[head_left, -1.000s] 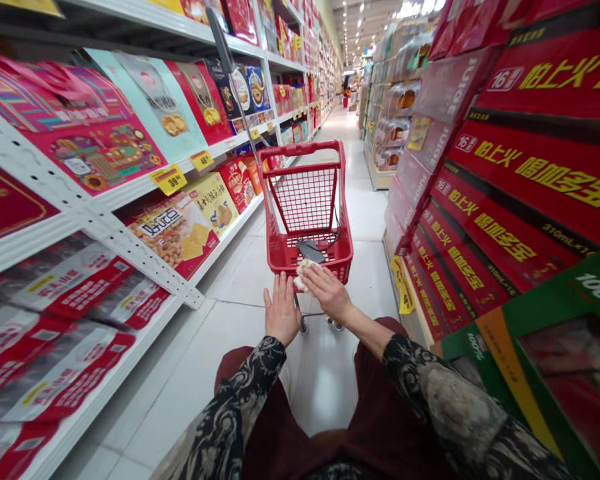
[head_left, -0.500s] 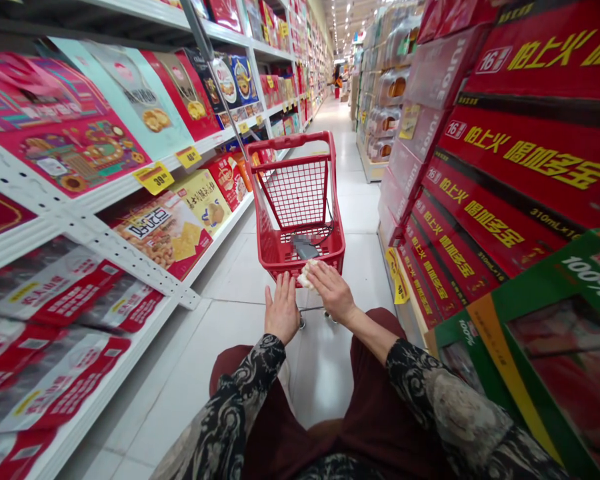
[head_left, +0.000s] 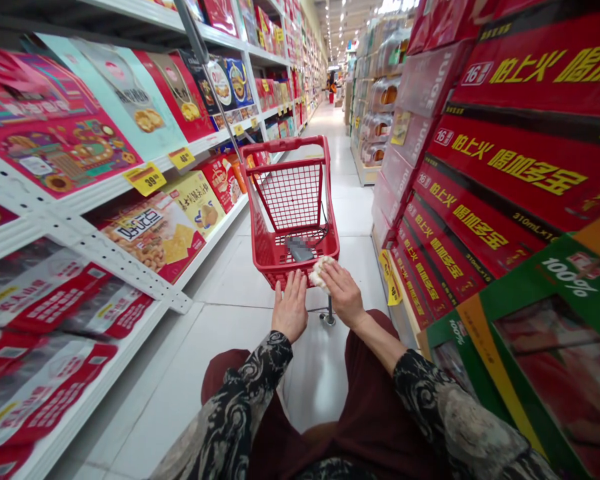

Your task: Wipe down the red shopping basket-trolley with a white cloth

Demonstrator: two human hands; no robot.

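The red plastic wheeled basket (head_left: pixel 266 248) at 12 o'clock could roll away if the straight-fingered left hand (head_left: pixel 291 310), or the right hand (head_left: pixel 347 293) gripping a crumpled cream cloth (head_left: pixel 319 275) at the basket's 5 o'clock, pushes hard, sliding the flat grey device (head_left: pixel 301 251) inside.

Bare floor (head_left: pixel 225 277) runs between the red shopping cart (head_left: pixel 264 248) and the white shelf (head_left: pixel 95 250). Stacked red drink cartons (head_left: pixel 510 160) wall off the right.

White metal shelves (head_left: pixel 60 228) at ten o'clock; red plastic basket (head_left: pixel 266 249) at twelve, flat grey object (head_left: pixel 300 251) inside; red cardboard cartons (head_left: pixel 510 157) at two.
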